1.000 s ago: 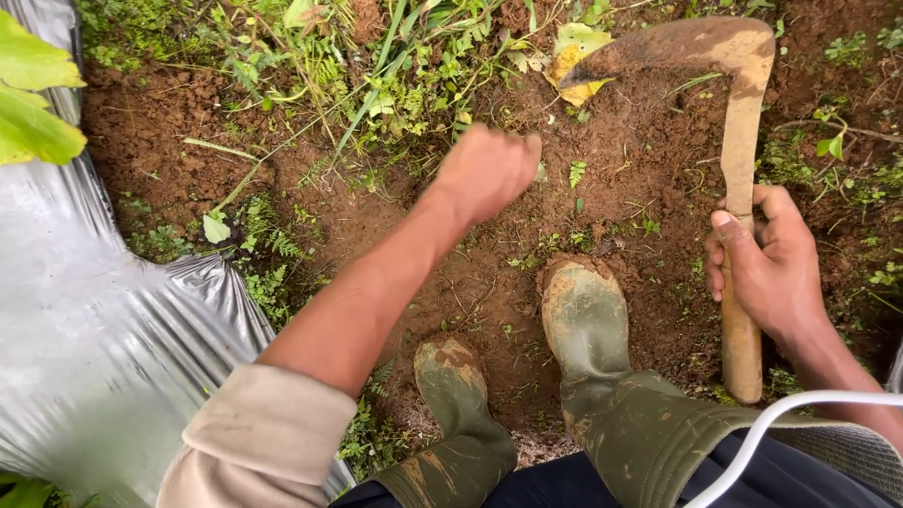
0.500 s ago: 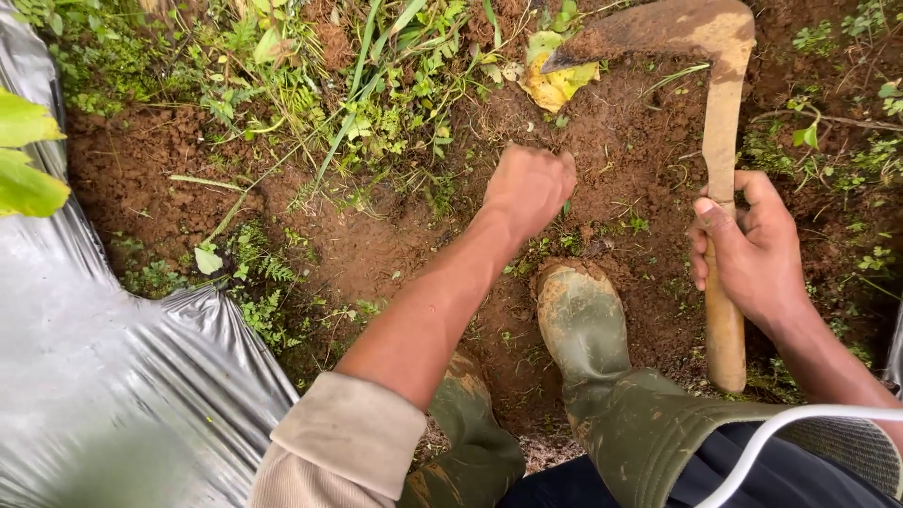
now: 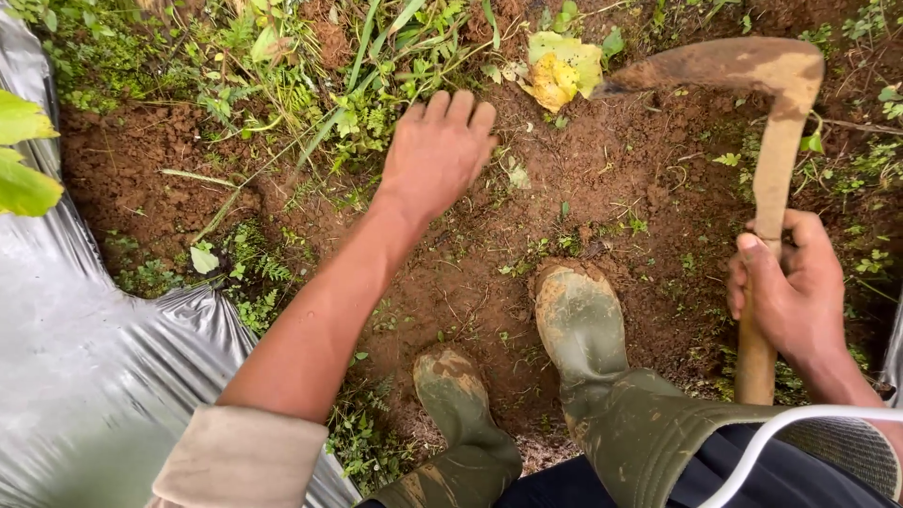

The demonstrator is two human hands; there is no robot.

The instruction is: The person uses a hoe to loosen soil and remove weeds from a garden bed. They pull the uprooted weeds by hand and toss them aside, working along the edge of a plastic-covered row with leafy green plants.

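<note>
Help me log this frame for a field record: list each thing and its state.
Left hand: open, fingers spread, reaching into the weeds.
Right hand: closed around the hoe handle.
Hoe blade: soil-caked, raised above the ground.
Rubber boots: muddy, planted on bare soil.
Plastic sheet: crumpled, beside the bed.

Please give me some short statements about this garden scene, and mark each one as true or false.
1. The right hand grips the wooden handle of a hooked sickle. True.
2. The left hand is a closed fist. False: its fingers are spread over the weeds.
3. Both rubber boots are muddy. True.
4. The plastic sheet lies right of the boots. False: it lies to their left.
</note>
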